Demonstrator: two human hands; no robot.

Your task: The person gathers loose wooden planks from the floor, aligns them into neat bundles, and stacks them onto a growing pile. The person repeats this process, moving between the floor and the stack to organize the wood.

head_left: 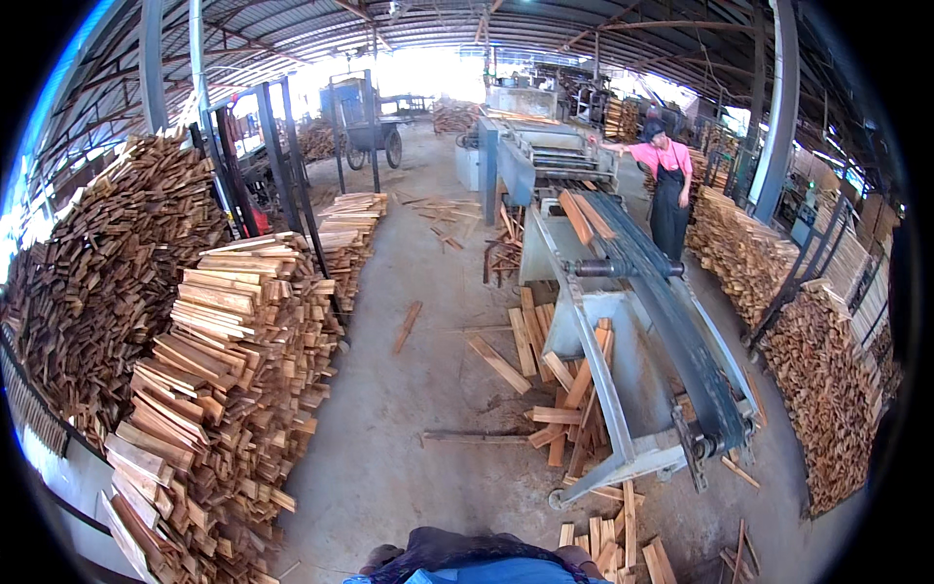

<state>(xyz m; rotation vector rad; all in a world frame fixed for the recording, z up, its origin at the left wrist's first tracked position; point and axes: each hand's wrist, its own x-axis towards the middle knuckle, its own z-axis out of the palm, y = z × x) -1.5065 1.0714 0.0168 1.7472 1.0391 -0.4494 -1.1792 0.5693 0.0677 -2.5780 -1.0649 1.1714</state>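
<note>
Neither of my hands shows; only my blue clothing and small bits of my arms appear at the lower edge. Ahead and to the right stands a long conveyor [681,336] with a dark belt on a pale metal frame. Two reddish-brown boards [584,216] lie on its far part. Loose wooden boards [564,414] are heaped on the floor against its left side. Nearest to me, several short planks [608,545] lie at the conveyor's near end. On my left rises a tall stack of cut boards [229,360].
A person [667,185] in a pink shirt and dark apron stands beyond the conveyor, one arm stretched toward the machine [555,161]. Wood piles line the left [107,282] and right [822,399]. A wheeled cart [365,127] stands far back. Single boards [407,327] lie on the concrete floor.
</note>
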